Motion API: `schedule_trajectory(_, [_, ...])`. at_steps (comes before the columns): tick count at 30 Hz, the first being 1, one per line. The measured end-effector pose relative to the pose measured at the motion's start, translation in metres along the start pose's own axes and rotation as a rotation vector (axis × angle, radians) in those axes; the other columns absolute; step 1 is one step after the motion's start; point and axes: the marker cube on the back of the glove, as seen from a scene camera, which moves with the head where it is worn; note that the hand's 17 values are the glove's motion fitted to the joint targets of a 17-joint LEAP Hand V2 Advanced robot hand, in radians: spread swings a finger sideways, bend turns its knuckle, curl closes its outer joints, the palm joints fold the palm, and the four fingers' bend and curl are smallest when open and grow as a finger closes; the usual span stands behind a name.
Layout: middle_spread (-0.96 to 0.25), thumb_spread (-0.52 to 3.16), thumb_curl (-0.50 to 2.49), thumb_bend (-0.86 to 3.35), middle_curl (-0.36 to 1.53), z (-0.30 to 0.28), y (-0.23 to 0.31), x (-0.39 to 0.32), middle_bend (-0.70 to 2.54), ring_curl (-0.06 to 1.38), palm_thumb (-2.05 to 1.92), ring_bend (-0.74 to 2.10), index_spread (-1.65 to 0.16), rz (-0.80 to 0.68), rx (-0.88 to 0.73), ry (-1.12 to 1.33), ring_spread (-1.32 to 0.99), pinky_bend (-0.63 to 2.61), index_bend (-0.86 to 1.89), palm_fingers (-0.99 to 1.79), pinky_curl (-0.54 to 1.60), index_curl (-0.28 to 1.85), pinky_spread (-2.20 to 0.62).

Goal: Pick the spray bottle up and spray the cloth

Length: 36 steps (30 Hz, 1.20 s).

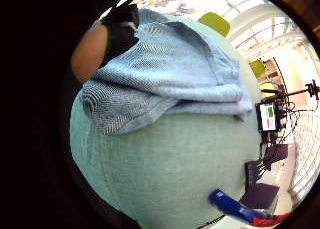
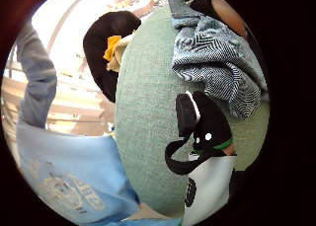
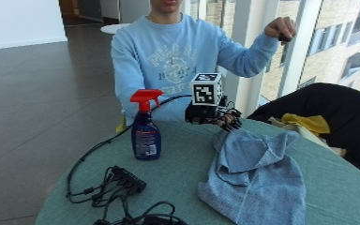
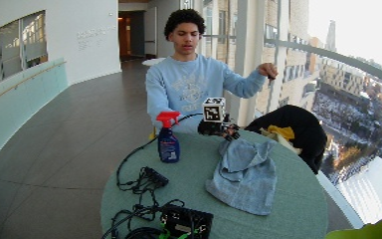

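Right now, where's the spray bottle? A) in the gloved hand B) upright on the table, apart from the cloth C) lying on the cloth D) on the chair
B: in the outside view the spray bottle stands upright on the table, with bare tabletop between it and the cloth; the gloved right hand hovers near the cloth's far edge, holding nothing.

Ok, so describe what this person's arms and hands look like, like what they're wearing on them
Both arms are in long light blue sweatshirt sleeves with ribbed cuffs. The right hand wears a black glove with black straps and white plastic parts. The left hand is bare, with no glove.
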Motion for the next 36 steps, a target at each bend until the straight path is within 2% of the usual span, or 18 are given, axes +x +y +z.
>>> schedule_trajectory(9, [-0.09, 0.84, 0.17, 0.35, 0.19, -0.004, -0.003, 0.008, 0.36, 0.18, 0.57, 0.33, -0.37, 0.03, 0.011, 0.005, -0.03, 0.31, 0.16, 0.59, 0.18, 0.17, 0.17])
schedule_trajectory(22, [-0.1, 1.09, 0.22, 0.27, 0.26, -0.013, 0.006, 0.016, 0.32, 0.22, 0.59, 0.31, -0.42, 0.056, 0.008, 0.034, -0.03, 0.27, 0.16, 0.58, 0.23, 0.23, 0.2])
schedule_trajectory(29, [-0.1, 1.14, 0.23, 0.21, 0.29, -0.031, 0.054, 0.018, 0.3, 0.24, 0.58, 0.29, -0.42, 0.093, 0.037, 0.0, -0.03, 0.25, 0.16, 0.59, 0.25, 0.25, 0.21])
schedule_trajectory(36, [-0.1, 1.15, 0.24, 0.16, 0.31, -0.045, 0.128, 0.013, 0.28, 0.25, 0.59, 0.28, -0.41, 0.129, 0.052, -0.023, -0.04, 0.24, 0.16, 0.6, 0.27, 0.27, 0.2])
